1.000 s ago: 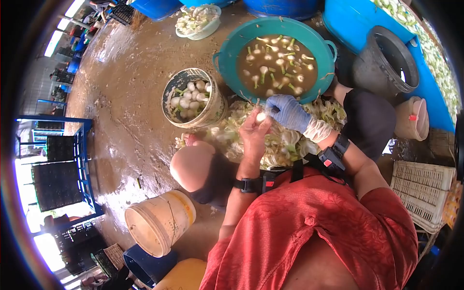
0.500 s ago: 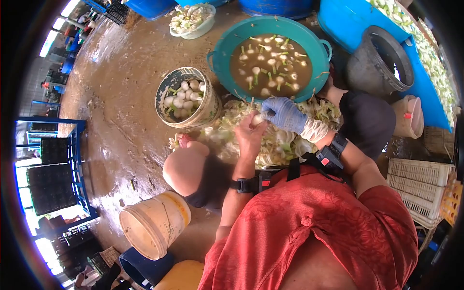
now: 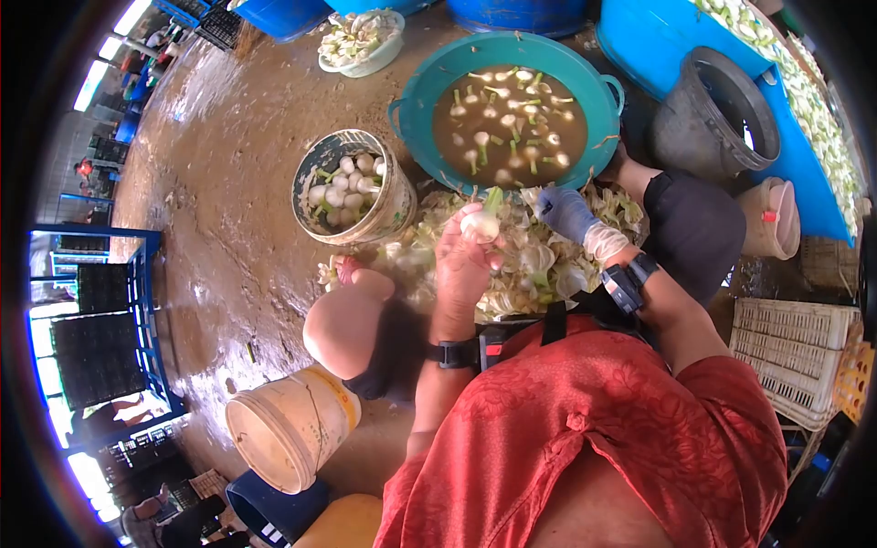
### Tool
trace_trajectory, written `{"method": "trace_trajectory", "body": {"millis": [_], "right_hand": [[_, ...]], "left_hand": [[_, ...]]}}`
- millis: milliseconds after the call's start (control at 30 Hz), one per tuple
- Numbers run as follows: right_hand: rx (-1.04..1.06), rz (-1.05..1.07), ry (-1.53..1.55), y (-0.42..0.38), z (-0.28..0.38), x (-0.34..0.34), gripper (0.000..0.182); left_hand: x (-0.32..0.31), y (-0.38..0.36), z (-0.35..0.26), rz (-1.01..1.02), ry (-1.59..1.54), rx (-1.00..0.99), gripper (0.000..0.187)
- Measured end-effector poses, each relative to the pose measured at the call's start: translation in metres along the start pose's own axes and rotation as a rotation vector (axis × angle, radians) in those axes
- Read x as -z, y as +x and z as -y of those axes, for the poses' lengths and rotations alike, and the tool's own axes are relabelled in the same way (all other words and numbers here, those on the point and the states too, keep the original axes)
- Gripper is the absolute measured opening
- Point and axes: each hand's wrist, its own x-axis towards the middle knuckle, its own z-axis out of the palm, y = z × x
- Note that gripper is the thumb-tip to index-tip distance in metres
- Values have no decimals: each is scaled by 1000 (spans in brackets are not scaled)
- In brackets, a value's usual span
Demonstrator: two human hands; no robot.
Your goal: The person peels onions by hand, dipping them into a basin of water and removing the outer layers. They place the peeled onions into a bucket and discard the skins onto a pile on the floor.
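My bare left hand (image 3: 463, 265) is closed around a white garlic bulb (image 3: 479, 226), its green stem pointing up. To the right of it, my right hand (image 3: 564, 216), in a bluish glove with a pale wrapped wrist, is curled shut and apart from the bulb. What its fingers hold, if anything, I cannot make out. Under both hands lies a heap of pale peelings (image 3: 521, 274). Just beyond is a green tub (image 3: 416, 119) of murky water with several stemmed bulbs floating. Left of the heap, a dirty bucket (image 3: 399, 205) holds several trimmed bulbs.
A pale basin (image 3: 388, 53) of peelings sits at the back. A black tub (image 3: 681, 128) and a blue surface (image 3: 822, 196) heaped with plants stand to the right, above white crates (image 3: 790, 352). A cream bucket (image 3: 292, 425) lies tipped at lower left on the wet floor (image 3: 210, 201).
My hands have separated. The right one has drawn away to the right from the bulb, while the left has turned the bulb so its green stem shows.
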Motion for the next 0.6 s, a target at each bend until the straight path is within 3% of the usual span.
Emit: {"method": "trace_trajectory", "body": {"millis": [33,100,133,200,233,300,400,600], "right_hand": [[-1,2,0,-5,6,5,19],[219,-296,673,-11,22,14,17],[212,-298,674,-13,33,24,17],[570,-315,629,-15,51,41,28],[569,-318,629,-15,53,44,28],[677,-144,302,-13,55,48,28],[566,-97,346,-14,52,29,23],[499,14,392,-16,52,34,17]], "left_hand": [[6,2,2,-2,-1,1,35],[20,6,10,-64,160,30,35],[20,6,11,-63,160,37,35],[18,7,11,-53,357,9,34],[17,8,11,-51,358,11,34],[14,10,11,-91,408,-7,35],[10,7,14,-108,605,-77,40],[15,4,7,-36,594,-27,46]]}}
